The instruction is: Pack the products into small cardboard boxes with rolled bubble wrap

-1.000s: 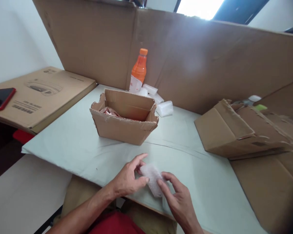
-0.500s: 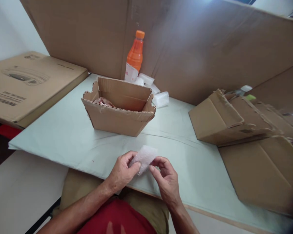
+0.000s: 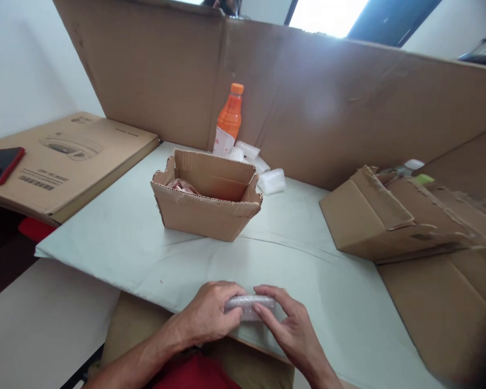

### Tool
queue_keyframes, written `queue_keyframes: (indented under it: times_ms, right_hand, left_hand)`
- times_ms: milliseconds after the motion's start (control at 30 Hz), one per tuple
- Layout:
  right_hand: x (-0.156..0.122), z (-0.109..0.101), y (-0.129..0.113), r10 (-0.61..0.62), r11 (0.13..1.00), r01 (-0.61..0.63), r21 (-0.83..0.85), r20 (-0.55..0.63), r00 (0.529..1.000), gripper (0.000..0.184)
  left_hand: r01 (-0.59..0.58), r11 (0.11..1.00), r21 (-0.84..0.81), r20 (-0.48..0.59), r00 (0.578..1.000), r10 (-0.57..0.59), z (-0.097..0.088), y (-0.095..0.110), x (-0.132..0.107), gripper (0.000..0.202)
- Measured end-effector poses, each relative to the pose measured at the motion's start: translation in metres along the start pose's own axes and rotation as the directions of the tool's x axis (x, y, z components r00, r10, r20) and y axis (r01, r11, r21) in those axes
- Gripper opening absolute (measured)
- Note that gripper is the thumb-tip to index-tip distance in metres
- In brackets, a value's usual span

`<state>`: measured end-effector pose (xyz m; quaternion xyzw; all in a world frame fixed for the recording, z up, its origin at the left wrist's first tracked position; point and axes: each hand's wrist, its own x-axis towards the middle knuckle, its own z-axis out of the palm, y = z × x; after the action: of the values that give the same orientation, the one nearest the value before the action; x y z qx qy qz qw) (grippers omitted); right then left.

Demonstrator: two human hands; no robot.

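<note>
A small bubble-wrap packet [image 3: 249, 306] is held just above the table's front edge. My left hand [image 3: 216, 310] grips its left end between thumb and fingers. The thumb and fingers of my right hand [image 3: 285, 319] pinch its right end. What is wrapped inside cannot be made out. Beyond my hands stands an open cardboard box [image 3: 202, 216] with a reddish-brown item [image 3: 183, 186] in its left part. Several similar white wrapped packets [image 3: 272, 181] lie behind that box, at the foot of an orange bottle [image 3: 229, 120].
More open cardboard boxes [image 3: 360, 216] stand at the right, one holding a clear bottle with a white cap [image 3: 413, 165]. A flat printed carton [image 3: 76, 162] lies at the left with a red-edged phone [image 3: 2, 165] on it. A tall cardboard panel [image 3: 328, 108] closes off the back.
The packet has turned from slanted to level, and my right hand now pinches its end more fully. My view has tilted up, bringing the phone and the panel's top edge into sight.
</note>
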<state>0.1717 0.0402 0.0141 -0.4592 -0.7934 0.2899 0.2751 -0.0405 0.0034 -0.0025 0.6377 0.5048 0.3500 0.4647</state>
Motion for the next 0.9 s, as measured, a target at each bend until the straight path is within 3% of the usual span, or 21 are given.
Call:
queue_keyframes:
  times_ms: [167, 300, 500, 633, 733, 800, 900]
  right_hand:
    - [0.003, 0.005, -0.005, 0.121, 0.992, -0.115, 0.052, -0.133, 0.984, 0.026]
    - [0.004, 0.007, -0.004, 0.126, 0.992, -0.12, 0.049, -0.133, 0.983, 0.027]
    - [-0.004, 0.006, 0.013, 0.047, 0.999, -0.048, -0.01, -0.121, 0.991, 0.021]
    - [-0.01, -0.005, 0.015, -0.015, 0.998, 0.027, 0.056, -0.202, 0.979, 0.02]
    - [-0.011, -0.016, 0.008, -0.139, 0.99, 0.133, -0.05, -0.152, 0.979, 0.034]
    - [-0.009, -0.023, 0.002, -0.22, 0.965, 0.204, -0.164, -0.085, 0.972, 0.038]
    - [-0.003, -0.033, -0.006, -0.264, 0.932, 0.247, -0.264, -0.033, 0.964, 0.029]
  left_hand:
    - [0.121, 0.957, -0.264, -0.044, 0.99, -0.137, -0.006, -0.007, 0.001, 0.036]
    - [0.147, 0.928, -0.343, -0.112, 0.974, -0.196, -0.005, -0.01, 0.003, 0.038]
    - [0.146, 0.885, -0.441, -0.14, 0.963, -0.229, -0.009, -0.011, 0.005, 0.037]
    - [0.199, 0.773, -0.602, -0.075, 0.95, -0.303, -0.017, -0.012, 0.006, 0.036]
    - [0.276, 0.709, -0.65, 0.006, 0.934, -0.358, -0.023, -0.015, 0.006, 0.041]
    - [0.289, 0.728, -0.622, 0.029, 0.937, -0.348, -0.024, -0.018, 0.005, 0.042]
    - [0.204, 0.865, -0.458, -0.056, 0.965, -0.257, -0.023, -0.019, 0.001, 0.039]
